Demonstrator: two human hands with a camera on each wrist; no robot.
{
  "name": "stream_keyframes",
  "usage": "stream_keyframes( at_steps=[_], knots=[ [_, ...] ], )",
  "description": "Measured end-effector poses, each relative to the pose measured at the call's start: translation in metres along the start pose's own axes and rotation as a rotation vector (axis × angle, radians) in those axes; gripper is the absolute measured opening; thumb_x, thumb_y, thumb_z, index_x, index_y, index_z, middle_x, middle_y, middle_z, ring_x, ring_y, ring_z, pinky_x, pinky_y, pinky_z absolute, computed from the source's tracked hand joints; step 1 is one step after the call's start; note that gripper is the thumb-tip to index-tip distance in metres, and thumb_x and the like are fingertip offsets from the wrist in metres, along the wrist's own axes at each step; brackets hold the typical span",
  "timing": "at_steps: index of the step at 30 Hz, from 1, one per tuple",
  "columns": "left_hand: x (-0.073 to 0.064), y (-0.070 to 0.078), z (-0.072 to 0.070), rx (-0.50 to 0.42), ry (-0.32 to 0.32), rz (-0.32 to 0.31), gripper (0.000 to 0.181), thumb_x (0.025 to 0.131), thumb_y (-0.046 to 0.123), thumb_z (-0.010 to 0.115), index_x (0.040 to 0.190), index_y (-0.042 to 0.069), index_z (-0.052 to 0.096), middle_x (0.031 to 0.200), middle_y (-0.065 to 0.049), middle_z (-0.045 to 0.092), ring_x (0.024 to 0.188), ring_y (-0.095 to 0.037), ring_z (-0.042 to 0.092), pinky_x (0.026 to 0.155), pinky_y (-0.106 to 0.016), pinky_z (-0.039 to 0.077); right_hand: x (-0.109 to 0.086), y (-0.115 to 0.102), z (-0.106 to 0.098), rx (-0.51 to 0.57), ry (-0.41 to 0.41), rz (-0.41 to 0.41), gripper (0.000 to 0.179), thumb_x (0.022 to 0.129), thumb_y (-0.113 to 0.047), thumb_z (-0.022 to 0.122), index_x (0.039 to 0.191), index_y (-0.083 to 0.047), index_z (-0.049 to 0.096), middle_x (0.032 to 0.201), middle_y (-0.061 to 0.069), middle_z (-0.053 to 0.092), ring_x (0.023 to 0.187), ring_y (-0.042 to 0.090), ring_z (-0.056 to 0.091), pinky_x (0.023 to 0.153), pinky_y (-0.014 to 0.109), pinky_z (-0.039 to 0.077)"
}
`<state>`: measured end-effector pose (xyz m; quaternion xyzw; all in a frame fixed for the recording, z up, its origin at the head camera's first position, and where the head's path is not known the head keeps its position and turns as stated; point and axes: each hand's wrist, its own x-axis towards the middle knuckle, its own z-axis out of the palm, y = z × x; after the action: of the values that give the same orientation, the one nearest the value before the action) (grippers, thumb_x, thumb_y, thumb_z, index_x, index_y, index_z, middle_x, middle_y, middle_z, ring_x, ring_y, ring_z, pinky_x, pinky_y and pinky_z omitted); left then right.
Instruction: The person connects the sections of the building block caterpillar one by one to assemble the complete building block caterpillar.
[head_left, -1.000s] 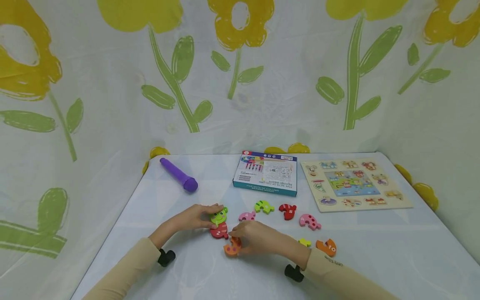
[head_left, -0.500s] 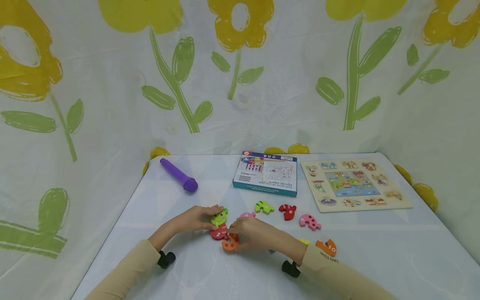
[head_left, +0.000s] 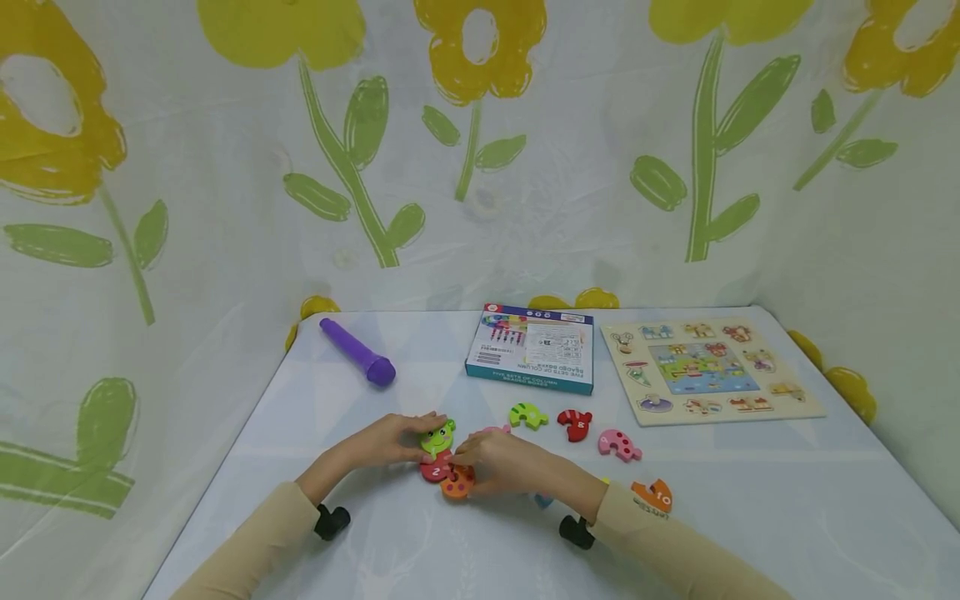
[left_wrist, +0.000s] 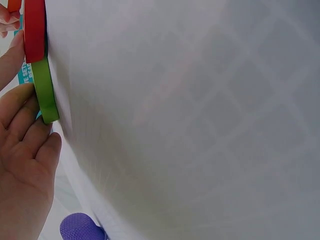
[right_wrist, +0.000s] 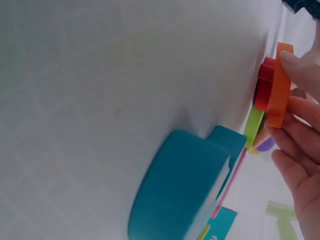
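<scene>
In the head view, my left hand point(head_left: 386, 440) holds the green smiling caterpillar-head puzzle piece point(head_left: 437, 439) between thumb and fingers. Its thumb reaches the red piece marked 2 point(head_left: 433, 468), which joins the head's lower side. My right hand point(head_left: 510, 461) pinches an orange spotted puzzle piece point(head_left: 456, 483) against the red one's lower right. From the right wrist, the orange piece point(right_wrist: 280, 90) sits in front of the red piece point(right_wrist: 265, 85) and looks slightly raised above it. The left wrist view shows the green edge point(left_wrist: 45, 90) beside my fingers; the orange piece's number is hidden.
Right of my hands lie a green striped piece point(head_left: 528, 415), a red one point(head_left: 575, 424), a pink one point(head_left: 619, 444) and an orange 10 point(head_left: 653, 497). A blue piece point(head_left: 543, 501) is partly under my right wrist. Behind are a purple microphone-shaped toy point(head_left: 358, 352), a box point(head_left: 529, 347) and a puzzle board point(head_left: 712, 369).
My right hand has brought the orange piece up and left, from just below the red piece to overlapping its lower right edge. My left hand has stayed nearly still on the green head.
</scene>
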<state>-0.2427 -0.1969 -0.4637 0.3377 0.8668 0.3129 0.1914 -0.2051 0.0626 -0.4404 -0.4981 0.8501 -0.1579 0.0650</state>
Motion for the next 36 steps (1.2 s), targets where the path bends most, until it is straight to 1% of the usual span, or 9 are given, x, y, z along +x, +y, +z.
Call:
stream_keyframes(
  at_steps=[4,7,12,15,22,28,30,36],
  knots=[
    [-0.0002,0.0013,-0.0008,0.015,0.000,0.013,0.063,0.089,0.032,0.069,0.145,0.012,0.045,0.149,-0.014,0.039,0.137,-0.031,0.036,0.109,-0.051,0.032,0.0031,0.0022,0.0004,0.008,-0.007,-0.017,0.043,0.083,-0.025,0.078,0.122,-0.008,0.068,0.118,-0.001,0.068,0.115,0.010,0.059,0.105,0.025,0.040],
    [-0.0003,0.0025,-0.0015,0.017,-0.002,0.019,0.063,0.090,0.031,0.069,0.145,0.011,0.045,0.149,-0.014,0.039,0.137,-0.031,0.036,0.109,-0.051,0.033,0.0049,0.0032,0.0007,0.015,-0.020,-0.011,0.043,0.084,-0.025,0.077,0.122,-0.008,0.068,0.117,-0.001,0.068,0.115,0.009,0.059,0.104,0.024,0.040],
    [-0.0004,0.0021,-0.0013,0.011,-0.001,0.007,0.063,0.089,0.032,0.069,0.145,0.012,0.046,0.149,-0.013,0.039,0.137,-0.031,0.036,0.109,-0.051,0.032,0.0060,0.0020,-0.0002,0.001,-0.021,-0.005,0.042,0.084,-0.026,0.077,0.121,-0.008,0.069,0.115,-0.001,0.069,0.114,0.010,0.060,0.102,0.025,0.042],
    [-0.0002,0.0016,-0.0009,0.004,-0.001,0.000,0.063,0.089,0.032,0.069,0.145,0.013,0.046,0.149,-0.013,0.039,0.137,-0.030,0.036,0.109,-0.051,0.032,0.0061,-0.0003,-0.0018,-0.003,-0.017,0.011,0.041,0.084,-0.027,0.077,0.120,-0.008,0.069,0.115,-0.001,0.069,0.112,0.010,0.061,0.099,0.023,0.044],
    [0.0001,0.0004,-0.0003,0.005,0.000,-0.008,0.063,0.089,0.032,0.069,0.145,0.015,0.046,0.149,-0.012,0.039,0.137,-0.030,0.036,0.109,-0.051,0.033,0.0056,-0.0048,-0.0009,-0.019,-0.003,0.050,0.044,0.082,-0.030,0.078,0.120,-0.010,0.069,0.113,-0.003,0.070,0.107,0.008,0.063,0.088,0.014,0.048],
    [0.0002,0.0001,-0.0002,0.007,0.005,-0.003,0.063,0.089,0.032,0.070,0.145,0.014,0.046,0.149,-0.012,0.040,0.137,-0.030,0.037,0.109,-0.051,0.033,0.0056,-0.0052,0.0001,-0.024,0.000,0.059,0.046,0.082,-0.031,0.079,0.121,-0.010,0.068,0.114,-0.003,0.069,0.107,0.008,0.062,0.087,0.012,0.048],
    [0.0003,-0.0004,0.0000,0.007,0.005,-0.003,0.063,0.089,0.032,0.070,0.144,0.014,0.046,0.149,-0.011,0.040,0.137,-0.030,0.037,0.109,-0.051,0.033,0.0056,-0.0046,0.0005,-0.023,0.002,0.054,0.046,0.082,-0.031,0.078,0.121,-0.010,0.068,0.114,-0.003,0.069,0.107,0.007,0.063,0.086,0.012,0.048],
    [0.0000,-0.0006,0.0005,0.003,0.003,-0.002,0.064,0.088,0.033,0.070,0.145,0.015,0.046,0.149,-0.010,0.040,0.137,-0.030,0.036,0.109,-0.051,0.033,0.0057,-0.0028,0.0012,-0.032,0.027,0.005,0.042,0.082,-0.030,0.078,0.119,-0.010,0.070,0.111,-0.003,0.070,0.105,0.006,0.063,0.088,0.012,0.047]
  ],
)
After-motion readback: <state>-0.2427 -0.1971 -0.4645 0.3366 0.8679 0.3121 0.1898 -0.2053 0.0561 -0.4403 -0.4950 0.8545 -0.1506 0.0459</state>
